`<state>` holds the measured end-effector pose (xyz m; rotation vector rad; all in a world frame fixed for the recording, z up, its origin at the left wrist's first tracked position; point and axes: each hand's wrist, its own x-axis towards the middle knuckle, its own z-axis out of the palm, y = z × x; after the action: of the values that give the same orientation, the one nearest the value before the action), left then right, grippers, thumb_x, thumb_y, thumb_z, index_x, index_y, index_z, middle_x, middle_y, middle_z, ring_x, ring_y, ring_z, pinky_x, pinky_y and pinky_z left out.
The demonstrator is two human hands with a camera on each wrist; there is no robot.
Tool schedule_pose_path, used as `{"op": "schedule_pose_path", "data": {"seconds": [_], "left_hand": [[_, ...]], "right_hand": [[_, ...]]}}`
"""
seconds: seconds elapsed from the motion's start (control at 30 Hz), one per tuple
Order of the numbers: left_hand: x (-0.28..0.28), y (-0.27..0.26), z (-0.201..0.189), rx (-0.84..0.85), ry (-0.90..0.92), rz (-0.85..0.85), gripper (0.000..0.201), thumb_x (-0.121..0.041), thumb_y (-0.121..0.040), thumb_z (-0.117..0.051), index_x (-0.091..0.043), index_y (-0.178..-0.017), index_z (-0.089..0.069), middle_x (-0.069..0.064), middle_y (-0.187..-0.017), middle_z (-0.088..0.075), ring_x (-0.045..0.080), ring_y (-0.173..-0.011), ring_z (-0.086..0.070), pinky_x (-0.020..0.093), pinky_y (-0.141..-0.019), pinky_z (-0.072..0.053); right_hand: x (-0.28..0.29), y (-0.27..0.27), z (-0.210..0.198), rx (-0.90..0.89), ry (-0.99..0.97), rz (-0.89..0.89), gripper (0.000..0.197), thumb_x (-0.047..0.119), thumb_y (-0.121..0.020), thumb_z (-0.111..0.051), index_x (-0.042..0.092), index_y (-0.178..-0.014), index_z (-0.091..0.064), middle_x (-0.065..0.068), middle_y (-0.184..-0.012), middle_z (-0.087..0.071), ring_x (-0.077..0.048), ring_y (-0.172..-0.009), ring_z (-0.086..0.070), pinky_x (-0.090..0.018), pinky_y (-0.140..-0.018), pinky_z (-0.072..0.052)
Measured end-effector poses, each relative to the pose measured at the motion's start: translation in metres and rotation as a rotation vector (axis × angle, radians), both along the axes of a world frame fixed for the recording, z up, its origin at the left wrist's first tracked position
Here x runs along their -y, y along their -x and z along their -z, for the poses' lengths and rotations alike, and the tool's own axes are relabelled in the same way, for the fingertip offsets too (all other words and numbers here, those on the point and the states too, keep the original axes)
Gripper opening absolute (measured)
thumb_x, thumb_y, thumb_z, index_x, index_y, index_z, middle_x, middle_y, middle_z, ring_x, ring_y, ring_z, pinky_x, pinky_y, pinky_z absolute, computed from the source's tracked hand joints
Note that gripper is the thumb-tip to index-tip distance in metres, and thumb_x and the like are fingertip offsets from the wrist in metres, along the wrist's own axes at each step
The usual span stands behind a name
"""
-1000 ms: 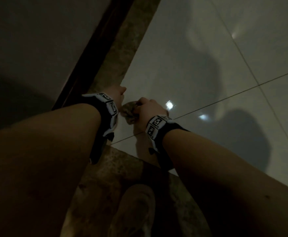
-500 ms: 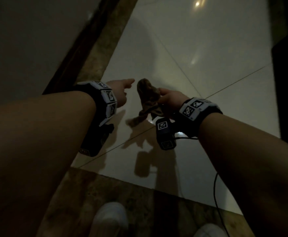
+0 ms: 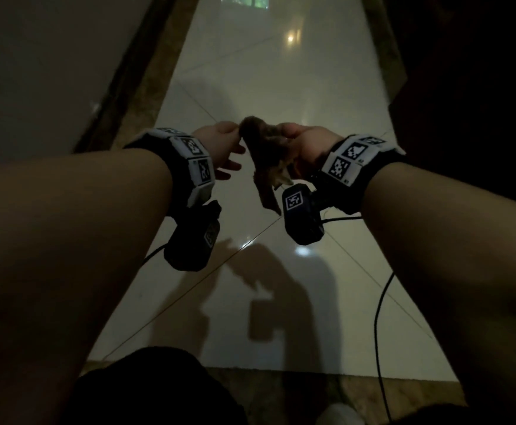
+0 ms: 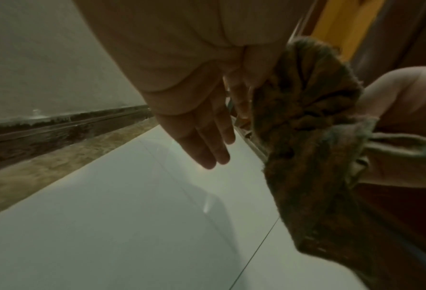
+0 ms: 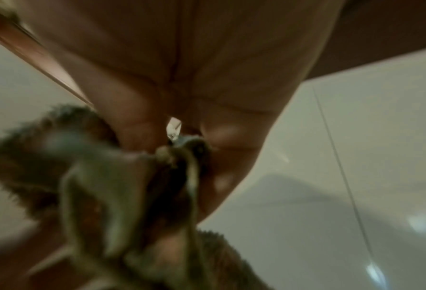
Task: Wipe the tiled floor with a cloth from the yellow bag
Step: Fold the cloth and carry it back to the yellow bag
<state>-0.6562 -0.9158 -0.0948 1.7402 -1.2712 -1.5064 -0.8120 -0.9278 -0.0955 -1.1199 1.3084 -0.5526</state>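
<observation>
Clothing: dark fabric (image 3: pixel 158 391) fills the bottom edge of the head view, with a pale shoe tip (image 3: pixel 339 414) beside it on the brown marbled border strip (image 3: pixel 281 391).
Cable: a thin black cable (image 3: pixel 379 317) hangs from the right wrist unit toward the floor.
Wrist units: each forearm wears a black band with white marker tiles, and a black camera block hangs under each wrist.
Right hand: the right hand (image 3: pixel 304 141) is closed around the bunched upper part of the cloth; in the blurred right wrist view its fingers (image 5: pixel 137 125) curl onto the gathered folds.
Cloth: the cloth (image 3: pixel 266 157) is brown and fuzzy with a paler greyish underside, held in the air between the two hands, well above the floor, its loose end trailing down beside the right wrist camera.
Left hand: the left hand (image 3: pixel 220 148) is just beside the cloth, its thumb side touching the top of the bundle; the left wrist view shows the fingers (image 4: pixel 201 145) straight and relaxed, gripping nothing.
Floor: the tiled floor (image 3: pixel 250 72) is pale and glossy with thin dark joints, carrying shadows of the arms and light reflections.
Surroundings: a dark skirting and plain wall (image 3: pixel 36 56) run along the left, a dark mass stands on the right, and a yellow surface (image 4: pixel 343 25) shows beyond the cloth in the left wrist view.
</observation>
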Motion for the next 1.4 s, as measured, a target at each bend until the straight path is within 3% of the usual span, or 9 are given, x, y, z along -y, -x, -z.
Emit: {"op": "schedule_pose_path", "data": {"seconds": [0.13, 0.27, 0.47, 0.67, 0.87, 1.0, 1.17, 1.27, 1.4], "left_hand": [[0.012, 0.006, -0.02, -0.042, -0.062, -0.023, 0.066, -0.063, -0.092, -0.026, -0.016, -0.128, -0.055, 0.005, -0.113, -0.062, 0.026, -0.105, -0.06, 0.042, -0.097, -0.047], [0.026, 0.015, -0.043, -0.009, -0.086, 0.054, 0.061, -0.066, -0.088, -0.032, -0.023, -0.126, -0.053, 0.001, -0.13, -0.058, 0.02, -0.113, -0.056, 0.039, -0.101, -0.045], [0.049, 0.031, -0.081, -0.01, -0.171, 0.256, 0.042, -0.042, -0.092, -0.05, -0.03, -0.133, -0.048, -0.001, -0.138, -0.053, 0.017, -0.134, -0.042, 0.041, -0.11, -0.03], [0.065, 0.053, -0.119, -0.103, -0.21, 0.146, 0.042, -0.018, -0.087, -0.062, -0.016, -0.128, -0.053, -0.002, -0.099, -0.066, 0.02, -0.106, -0.061, 0.042, -0.105, -0.039], [0.061, 0.079, -0.152, -0.155, -0.182, 0.072, 0.032, 0.001, -0.084, -0.064, -0.011, -0.11, -0.05, 0.008, -0.099, -0.062, 0.025, -0.089, -0.064, 0.037, -0.08, -0.055], [0.046, 0.087, -0.18, -0.04, -0.173, 0.093, 0.036, 0.004, -0.081, -0.067, -0.014, -0.107, -0.05, 0.016, -0.111, -0.062, 0.033, -0.105, -0.062, 0.052, -0.086, -0.055], [0.029, 0.088, -0.253, 0.194, -0.103, 0.22, 0.049, -0.01, -0.076, -0.075, -0.013, -0.121, -0.056, 0.011, -0.108, -0.064, 0.026, -0.1, -0.062, 0.039, -0.087, -0.056], [0.021, 0.092, -0.317, 0.131, -0.131, 0.234, 0.046, -0.006, -0.077, -0.074, -0.013, -0.119, -0.057, 0.013, -0.107, -0.063, 0.027, -0.096, -0.062, 0.029, -0.065, -0.06], [0.013, 0.096, -0.413, 0.111, -0.096, 0.295, 0.046, 0.0, -0.079, -0.071, -0.011, -0.121, -0.055, 0.018, -0.11, -0.063, 0.03, -0.094, -0.063, 0.035, -0.068, -0.058]], "right_hand": [[0.012, 0.015, -0.026, -0.068, 0.044, -0.052, 0.037, -0.015, -0.086, -0.038, 0.014, -0.093, -0.059, -0.005, -0.077, -0.06, -0.02, -0.067, -0.064, -0.033, -0.067, -0.051], [0.028, 0.023, -0.048, -0.105, 0.03, -0.17, 0.048, -0.025, -0.082, -0.032, 0.014, -0.076, -0.059, -0.008, -0.066, -0.055, -0.01, -0.037, -0.055, -0.018, -0.042, -0.044], [0.056, 0.033, -0.096, -0.177, 0.082, -0.214, 0.042, -0.02, -0.08, -0.04, 0.017, -0.075, -0.059, -0.008, -0.081, -0.061, -0.019, -0.064, -0.057, -0.027, -0.057, -0.047], [0.064, 0.055, -0.141, -0.218, 0.063, -0.133, 0.038, -0.009, -0.083, -0.044, 0.021, -0.107, -0.042, -0.011, -0.116, -0.056, -0.022, -0.085, -0.056, -0.03, -0.066, -0.044], [0.065, 0.076, -0.171, -0.053, -0.049, 0.118, 0.019, 0.002, -0.088, -0.051, 0.018, -0.098, -0.055, -0.006, -0.099, -0.057, -0.022, -0.099, -0.055, -0.032, -0.08, -0.045], [0.049, 0.086, -0.197, -0.185, 0.006, 0.035, 0.033, 0.014, -0.084, -0.066, 0.015, -0.116, -0.058, -0.005, -0.108, -0.062, -0.019, -0.097, -0.059, -0.023, -0.073, -0.049], [0.025, 0.088, -0.268, -0.289, 0.059, -0.018, 0.035, 0.009, -0.086, -0.063, 0.007, -0.12, -0.058, 0.008, -0.084, -0.06, -0.004, -0.073, -0.058, -0.01, -0.061, -0.048], [0.011, 0.091, -0.327, -0.221, 0.032, 0.063, 0.034, 0.004, -0.088, -0.06, 0.001, -0.121, -0.057, -0.003, -0.093, -0.062, -0.017, -0.091, -0.06, -0.023, -0.073, -0.052], [-0.014, 0.089, -0.416, -0.227, 0.064, 0.155, 0.029, 0.003, -0.09, -0.055, 0.004, -0.12, -0.058, -0.007, -0.093, -0.061, -0.024, -0.089, -0.059, -0.03, -0.07, -0.052]]}}
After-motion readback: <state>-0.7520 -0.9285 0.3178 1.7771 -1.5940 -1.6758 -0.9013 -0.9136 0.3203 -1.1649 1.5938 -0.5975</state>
